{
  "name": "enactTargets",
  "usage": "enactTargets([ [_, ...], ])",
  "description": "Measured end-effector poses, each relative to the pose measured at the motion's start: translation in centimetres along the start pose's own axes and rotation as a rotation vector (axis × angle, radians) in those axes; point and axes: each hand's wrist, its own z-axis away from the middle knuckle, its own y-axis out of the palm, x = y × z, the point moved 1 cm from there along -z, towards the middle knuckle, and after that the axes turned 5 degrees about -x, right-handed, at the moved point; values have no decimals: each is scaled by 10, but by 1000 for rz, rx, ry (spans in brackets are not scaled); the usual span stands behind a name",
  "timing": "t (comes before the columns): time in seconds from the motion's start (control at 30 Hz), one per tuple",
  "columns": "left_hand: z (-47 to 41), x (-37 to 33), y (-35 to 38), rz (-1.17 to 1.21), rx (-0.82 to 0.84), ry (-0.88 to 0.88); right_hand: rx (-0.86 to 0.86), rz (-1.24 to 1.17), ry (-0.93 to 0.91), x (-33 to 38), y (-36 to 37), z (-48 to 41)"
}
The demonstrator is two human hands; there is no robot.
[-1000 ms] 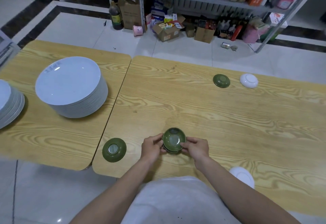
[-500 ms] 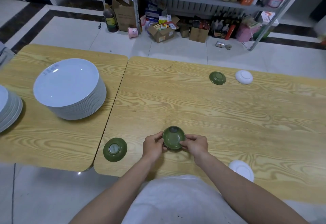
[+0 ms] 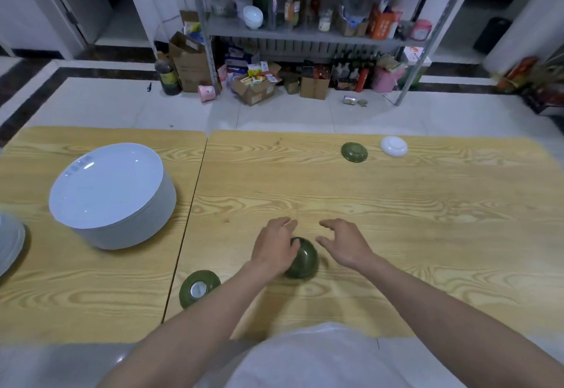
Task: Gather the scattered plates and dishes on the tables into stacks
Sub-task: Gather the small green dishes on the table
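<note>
Right surface (image 3: 427, 219): light wood with a strong grain and rounded corners; it carries the small dishes and both hands.
Left surface (image 3: 91, 296): same wood, set just beside the right one with a thin dark gap between them.
Green dish (image 3: 303, 258): near the front of the right surface, its rounded dark-green outside turned to the camera; it is blurred, and I cannot tell whether it rests on the wood.
Left hand (image 3: 276, 247): its fingers are curled round the left side of the green dish and grip it.
Right hand (image 3: 341, 244): just right of the green dish and apart from it, fingers spread and loose, holding nothing.
Second green dish (image 3: 199, 287): upside down at the front left corner of the right surface, pale foot ring up.
Far green dish (image 3: 354, 151): upside down near the far edge of the right surface.
White dish (image 3: 393, 146): upside down, just right of the far green dish.
Stack of white plates (image 3: 113, 192): tall, on the left surface.
Second stack (image 3: 9, 244): white plates cut by the left edge of the view.
Floor (image 3: 290, 116): white tiles with a dark border.
Metal shelf (image 3: 308, 40): behind the surfaces, crowded with bottles, packets and a white bowl (image 3: 253, 16).
Under and beside the shelf: cardboard boxes (image 3: 189, 61), a dark bottle (image 3: 167, 73) and a pink roll (image 3: 206, 93) on the floor.
</note>
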Motion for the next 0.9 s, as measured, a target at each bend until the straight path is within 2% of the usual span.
enactTargets([
  [0.17,-26,-16,-24,-247,15,175,20,413,-177,4,-38,-7],
  [0.33,-53,-44,-41,-349,-21,224,-45,636,-199,4,-69,-17],
  [0.53,-87,-81,-46,-397,-39,216,-99,709,-157,-12,-104,-37],
  [0.9,-156,-131,-28,-422,-15,185,-80,711,-170,-66,-155,-95],
])
